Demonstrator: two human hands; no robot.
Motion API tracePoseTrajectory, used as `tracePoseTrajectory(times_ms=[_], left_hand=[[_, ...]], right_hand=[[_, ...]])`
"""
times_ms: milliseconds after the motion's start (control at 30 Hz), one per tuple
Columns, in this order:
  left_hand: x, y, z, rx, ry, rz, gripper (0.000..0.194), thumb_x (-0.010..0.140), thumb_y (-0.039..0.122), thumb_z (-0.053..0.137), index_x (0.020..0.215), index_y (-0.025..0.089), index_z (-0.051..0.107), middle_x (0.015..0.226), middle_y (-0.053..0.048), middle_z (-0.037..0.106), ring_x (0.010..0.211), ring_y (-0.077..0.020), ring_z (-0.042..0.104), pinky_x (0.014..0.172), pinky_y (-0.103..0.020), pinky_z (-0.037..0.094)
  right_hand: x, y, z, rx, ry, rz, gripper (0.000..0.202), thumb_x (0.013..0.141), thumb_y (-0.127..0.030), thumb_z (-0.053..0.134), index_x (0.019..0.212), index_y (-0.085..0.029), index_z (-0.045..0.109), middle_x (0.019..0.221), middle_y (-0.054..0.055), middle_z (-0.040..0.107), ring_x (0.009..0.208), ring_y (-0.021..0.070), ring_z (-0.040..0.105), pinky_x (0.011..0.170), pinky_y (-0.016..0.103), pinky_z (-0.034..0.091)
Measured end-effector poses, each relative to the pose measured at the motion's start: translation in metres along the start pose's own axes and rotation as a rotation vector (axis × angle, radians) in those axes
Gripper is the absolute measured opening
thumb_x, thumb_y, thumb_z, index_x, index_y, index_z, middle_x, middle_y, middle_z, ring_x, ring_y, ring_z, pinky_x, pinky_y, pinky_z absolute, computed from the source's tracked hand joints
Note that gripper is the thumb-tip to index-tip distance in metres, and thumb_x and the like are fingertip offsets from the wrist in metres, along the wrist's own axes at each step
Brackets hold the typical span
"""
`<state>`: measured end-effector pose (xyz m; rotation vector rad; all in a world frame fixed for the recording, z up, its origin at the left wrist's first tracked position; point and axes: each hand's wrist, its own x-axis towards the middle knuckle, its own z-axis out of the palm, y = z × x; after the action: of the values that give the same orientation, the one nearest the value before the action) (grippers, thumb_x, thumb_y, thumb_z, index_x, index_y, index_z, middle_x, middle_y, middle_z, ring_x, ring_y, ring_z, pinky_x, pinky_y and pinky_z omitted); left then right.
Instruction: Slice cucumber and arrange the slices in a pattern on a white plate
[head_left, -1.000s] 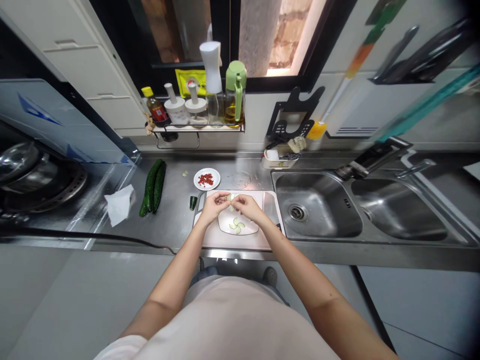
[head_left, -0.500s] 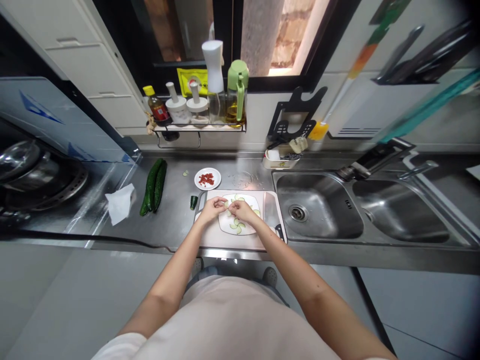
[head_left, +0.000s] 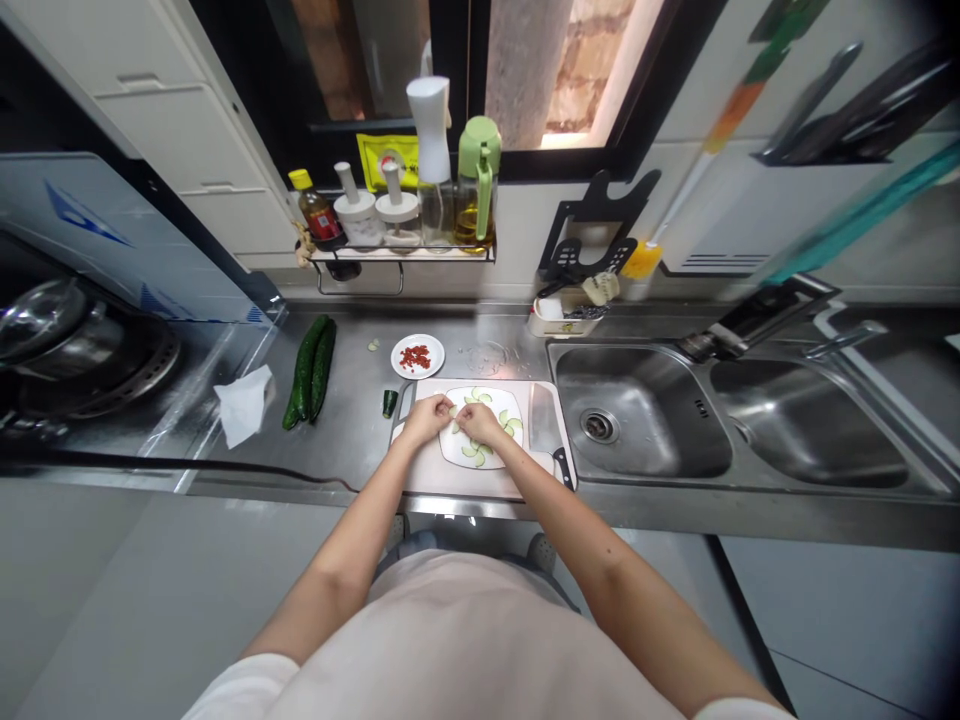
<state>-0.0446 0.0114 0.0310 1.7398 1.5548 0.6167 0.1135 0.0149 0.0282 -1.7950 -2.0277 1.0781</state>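
A white plate (head_left: 491,459) lies on the pale cutting board (head_left: 424,480), with thin green-edged cucumber slices (head_left: 477,455) set in curved clusters on it. Over the plate's left edge, my left hand (head_left: 429,415) is closed, fingertips pinched on something too small to make out. My right hand (head_left: 478,422) is just beside it above the plate, its fingers also pinched together, and what they hold is hidden. A small round dish (head_left: 397,362) of chopped red pieces sits behind the board. A knife (head_left: 561,466) lies at the board's right side.
Two whole cucumbers (head_left: 309,372), a cucumber end (head_left: 389,403) and a white tissue (head_left: 244,405) are on the steel counter at the left. The double sink (head_left: 637,420) is at the right. A rack of bottles (head_left: 405,256) hangs behind, and a stove stands far left.
My right hand has shifted slightly toward me, showing more of the slices at the plate's back and right. Both hands remain pinched close together, and the whole view has moved a little.
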Motion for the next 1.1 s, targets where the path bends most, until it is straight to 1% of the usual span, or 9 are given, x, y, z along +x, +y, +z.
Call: tracePoseTrajectory(times_ms=[100,167,333,467,633,700,800,933,1100], left_hand=[[0.000,0.006,-0.002,0.152,0.004,0.017,0.022,0.070,0.016,0.058,0.090,0.018,0.067,0.072,-0.001,0.066,0.066,-0.0123,0.056,0.063,-0.022,0.039],[0.000,0.007,-0.003,0.206,0.001,0.016,0.022,0.071,0.016,0.057,0.090,0.018,0.067,0.074,-0.001,0.067,0.067,-0.0132,0.057,0.064,-0.022,0.039],[0.001,0.004,-0.001,0.267,-0.007,0.010,0.023,0.071,0.016,0.057,0.091,0.019,0.068,0.076,-0.003,0.067,0.072,-0.0153,0.058,0.066,-0.024,0.040],[0.002,0.000,0.001,0.297,0.003,0.007,0.025,0.072,0.019,0.060,0.096,0.020,0.068,0.075,-0.002,0.064,0.074,-0.0166,0.057,0.071,-0.025,0.041],[-0.002,0.000,0.000,0.331,-0.024,0.115,0.032,0.077,0.022,0.059,0.107,0.025,0.068,0.084,-0.004,0.060,0.086,-0.0183,0.056,0.076,-0.027,0.043],[-0.003,0.000,-0.001,0.347,-0.034,0.129,0.030,0.079,0.026,0.057,0.106,0.026,0.069,0.086,-0.005,0.059,0.089,-0.0192,0.055,0.077,-0.027,0.043],[-0.004,-0.001,-0.001,0.366,-0.035,0.113,0.026,0.082,0.030,0.055,0.101,0.025,0.072,0.085,-0.006,0.058,0.090,-0.0199,0.054,0.078,-0.028,0.042],[-0.002,-0.001,0.000,0.360,-0.028,0.112,0.024,0.082,0.031,0.056,0.098,0.024,0.073,0.083,-0.006,0.058,0.087,-0.0198,0.054,0.076,-0.028,0.042],[-0.002,0.001,0.002,0.354,-0.009,0.092,0.022,0.081,0.031,0.058,0.095,0.024,0.073,0.082,-0.006,0.057,0.088,-0.0200,0.054,0.074,-0.027,0.041]], right_hand=[[0.002,-0.001,0.002,-0.042,0.019,-0.003,0.016,0.080,-0.016,0.053,0.081,-0.014,0.069,0.081,0.005,0.070,0.073,0.0112,0.060,0.064,0.018,0.037],[0.002,-0.003,0.003,-0.059,0.028,-0.009,0.016,0.081,-0.015,0.052,0.082,-0.014,0.069,0.086,0.006,0.070,0.077,0.0124,0.060,0.066,0.019,0.037],[-0.003,-0.011,0.005,-0.200,0.032,-0.037,0.019,0.085,-0.016,0.048,0.090,-0.014,0.067,0.091,0.008,0.069,0.081,0.0151,0.060,0.066,0.022,0.035],[-0.006,-0.016,0.006,-0.268,0.017,-0.007,0.020,0.088,-0.019,0.047,0.099,-0.015,0.063,0.095,0.009,0.068,0.084,0.0170,0.061,0.066,0.023,0.035],[-0.011,-0.014,0.004,-0.311,0.000,0.011,0.025,0.091,-0.028,0.047,0.111,-0.018,0.057,0.102,0.009,0.066,0.092,0.0187,0.060,0.069,0.024,0.036],[-0.016,-0.012,0.002,-0.327,0.000,-0.004,0.026,0.093,-0.029,0.043,0.112,-0.019,0.057,0.101,0.008,0.067,0.091,0.0185,0.060,0.070,0.024,0.036],[-0.023,-0.010,-0.001,-0.380,-0.002,-0.048,0.029,0.094,-0.029,0.037,0.113,-0.022,0.058,0.101,0.007,0.067,0.092,0.0183,0.061,0.072,0.025,0.037],[-0.029,-0.011,-0.004,-0.458,-0.050,-0.111,0.033,0.094,-0.027,0.036,0.119,-0.024,0.057,0.104,0.007,0.067,0.096,0.0193,0.060,0.074,0.026,0.038],[-0.031,-0.013,-0.004,-0.508,-0.090,-0.106,0.035,0.096,-0.028,0.033,0.122,-0.024,0.055,0.106,0.009,0.067,0.098,0.0201,0.060,0.076,0.027,0.039]])
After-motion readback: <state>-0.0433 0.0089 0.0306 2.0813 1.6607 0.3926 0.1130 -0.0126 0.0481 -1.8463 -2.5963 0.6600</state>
